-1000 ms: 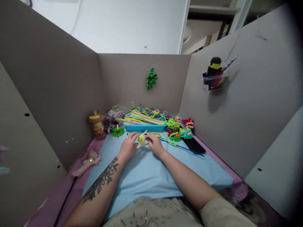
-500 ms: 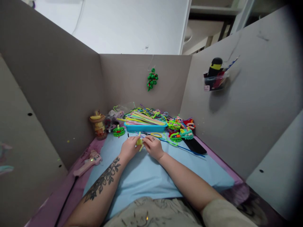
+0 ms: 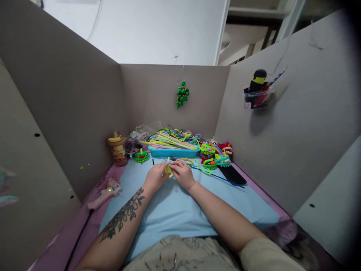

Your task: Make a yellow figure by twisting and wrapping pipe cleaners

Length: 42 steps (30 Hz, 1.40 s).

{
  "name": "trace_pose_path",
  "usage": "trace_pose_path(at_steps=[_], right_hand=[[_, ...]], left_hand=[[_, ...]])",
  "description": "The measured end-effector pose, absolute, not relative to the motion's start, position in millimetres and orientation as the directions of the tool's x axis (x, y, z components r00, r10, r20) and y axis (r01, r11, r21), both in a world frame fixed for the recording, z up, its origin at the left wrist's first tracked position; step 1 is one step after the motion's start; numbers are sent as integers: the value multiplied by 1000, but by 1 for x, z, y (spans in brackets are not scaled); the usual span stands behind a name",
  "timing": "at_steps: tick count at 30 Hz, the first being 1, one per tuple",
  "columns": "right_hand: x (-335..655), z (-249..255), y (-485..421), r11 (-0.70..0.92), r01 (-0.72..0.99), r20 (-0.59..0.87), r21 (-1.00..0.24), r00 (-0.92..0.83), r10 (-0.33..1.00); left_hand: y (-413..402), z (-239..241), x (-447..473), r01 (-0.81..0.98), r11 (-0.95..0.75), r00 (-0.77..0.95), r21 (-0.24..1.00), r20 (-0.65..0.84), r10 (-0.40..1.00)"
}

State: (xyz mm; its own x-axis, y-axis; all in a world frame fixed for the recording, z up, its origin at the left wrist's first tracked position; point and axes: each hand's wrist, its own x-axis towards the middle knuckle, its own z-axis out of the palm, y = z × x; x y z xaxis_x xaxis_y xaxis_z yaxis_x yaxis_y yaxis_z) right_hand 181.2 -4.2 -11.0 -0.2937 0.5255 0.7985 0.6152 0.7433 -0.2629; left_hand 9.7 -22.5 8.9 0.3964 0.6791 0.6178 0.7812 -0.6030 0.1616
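Between my two hands, over the blue cloth, is a small piece of bent yellow pipe cleaner (image 3: pixel 168 169). My left hand (image 3: pixel 156 175) is closed on it from the left side. The fingers of my right hand (image 3: pixel 182 174) pinch at its right edge, and the two hands nearly meet. The fingertips partly hide the piece, so its exact shape cannot be made out. Just beyond my hands lie yellow-handled scissors (image 3: pixel 186 161) and a long blue pipe cleaner (image 3: pixel 225 180) stretching to the right.
A blue tray (image 3: pixel 173 152) heaped with pipe cleaners stands at the back. Finished fuzzy pieces (image 3: pixel 222 160) cluster at right by a black flat object (image 3: pixel 233 174). At left are a pink glue gun (image 3: pixel 105 196), a green piece (image 3: pixel 141 156) and a lidded cup (image 3: pixel 117 150). Grey panels surround the table.
The yellow piece has turned slightly between my fingers, and its lower end now points more to the right. Both hands stay in nearly the same place.
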Motion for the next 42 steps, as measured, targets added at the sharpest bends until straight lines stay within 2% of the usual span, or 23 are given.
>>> trace_pose_path(at_steps=[8, 20, 27, 32, 35, 38, 40, 42], right_hand=[[179, -12, -4, 737, 635, 805, -232, -299, 512], [183, -9, 4, 773, 581, 708, -254, -433, 558], [183, -5, -5, 797, 530, 776, -290, -357, 520], [177, -9, -10, 828, 496, 777, -261, -401, 486], [173, -6, -11, 839, 413, 789, -353, -350, 504], [171, 1, -12, 799, 337, 791, -498, -202, 578], [171, 4, -11, 765, 316, 776, -561, -120, 619], [174, 5, -9, 749, 309, 760, -585, -113, 640]], left_hand=[[-22, 6, 9, 749, -638, 419, 178, 619, 664], [-23, 12, 13, 750, -659, 505, 65, 587, 633], [-20, 9, 9, 769, -602, 347, 213, 653, 674], [-20, 8, 7, 776, -588, 335, 229, 641, 691], [-22, 9, 9, 787, -587, 378, 189, 604, 702], [-22, 9, 10, 765, -620, 425, 175, 586, 690], [-22, 8, 10, 741, -640, 417, 204, 607, 676], [-21, 8, 10, 723, -642, 369, 256, 643, 672]])
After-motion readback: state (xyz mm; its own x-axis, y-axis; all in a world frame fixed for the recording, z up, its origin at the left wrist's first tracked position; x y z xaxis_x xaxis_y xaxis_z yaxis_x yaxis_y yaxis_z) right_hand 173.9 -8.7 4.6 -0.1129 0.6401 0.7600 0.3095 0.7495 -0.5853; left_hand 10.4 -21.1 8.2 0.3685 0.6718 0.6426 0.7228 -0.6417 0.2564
